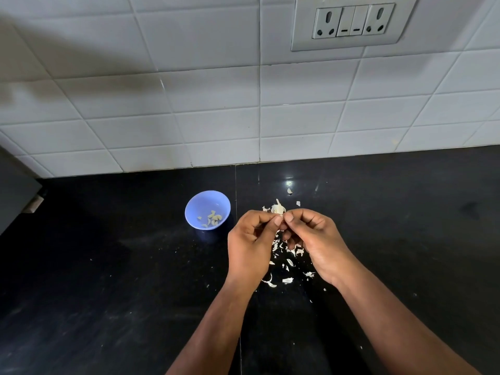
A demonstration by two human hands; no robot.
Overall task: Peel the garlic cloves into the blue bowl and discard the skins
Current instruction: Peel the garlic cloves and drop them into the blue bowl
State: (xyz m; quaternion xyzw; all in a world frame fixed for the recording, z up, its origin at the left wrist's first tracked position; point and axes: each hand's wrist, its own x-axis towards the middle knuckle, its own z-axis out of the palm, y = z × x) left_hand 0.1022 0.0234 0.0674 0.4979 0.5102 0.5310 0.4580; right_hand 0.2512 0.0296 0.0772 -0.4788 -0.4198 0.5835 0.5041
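A small blue bowl (207,205) stands on the black counter and holds several peeled garlic cloves (213,219). To its right, my left hand (250,244) and my right hand (313,239) meet fingertip to fingertip and pinch a small garlic clove (281,217) between thumbs and forefingers; most of it is hidden. Just beyond the fingers lies the rest of the garlic bulb (278,208). Torn white garlic skins (286,259) are scattered on the counter under and between my hands.
The black counter (121,266) runs back to a white tiled wall (216,117) with a socket panel (351,23). A dark object (16,190) stands at the far left. A few loose skin bits (290,191) lie behind the bulb.
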